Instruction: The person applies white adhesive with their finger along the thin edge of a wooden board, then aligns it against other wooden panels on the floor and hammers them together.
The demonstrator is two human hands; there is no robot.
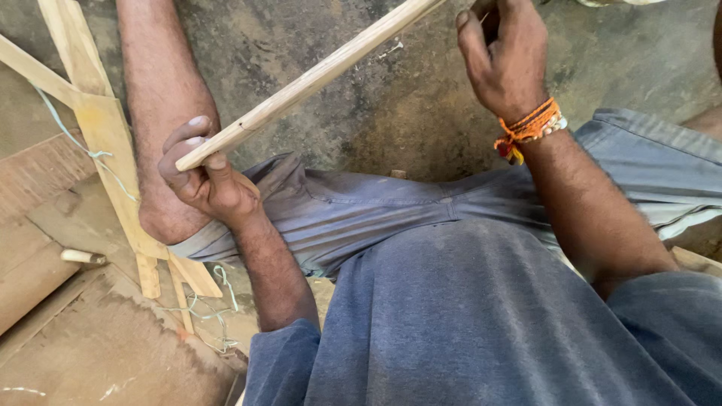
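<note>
At the far left we see a frame of pale wooden slats (113, 150) lying on the concrete floor (391, 105), with a light blue string (71, 139) trailing over it and a short white peg (81, 257) beside a brown board (30, 278). Our left hand (203, 177) grips the near end of a long wooden stick (308, 79), fingers curled over it and thumb underneath, just above our bent bare leg (162, 98). The stick slants up and to the right. Our right hand (508, 60), an orange thread band (530, 128) on its wrist, is closed near the stick's upper part; we cannot tell what its grip holds.
</note>
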